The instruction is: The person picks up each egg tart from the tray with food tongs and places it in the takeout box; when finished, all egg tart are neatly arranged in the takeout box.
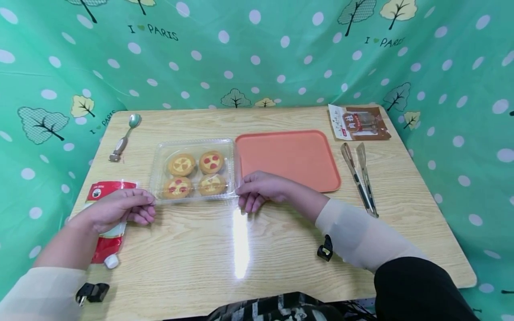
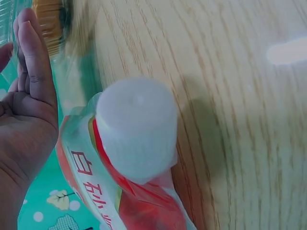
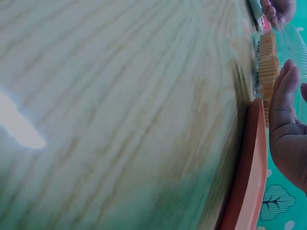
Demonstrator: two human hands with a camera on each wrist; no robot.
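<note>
A clear plastic clamshell box stands left of the table's middle, with several round tarts inside, some topped with red pieces. At its near left corner, my left hand pinches the rim between thumb and fingers. My right hand grips the near right corner the same way, over the edge of a coral tray. Under the left forearm lies a red and white pouch, whose white screw cap looms large in the left wrist view.
A spoon with a decorated handle lies at the back left. Metal tongs lie right of the tray, and a brown and white food packet sits at the back right corner. A green dotted cloth hangs behind the table.
</note>
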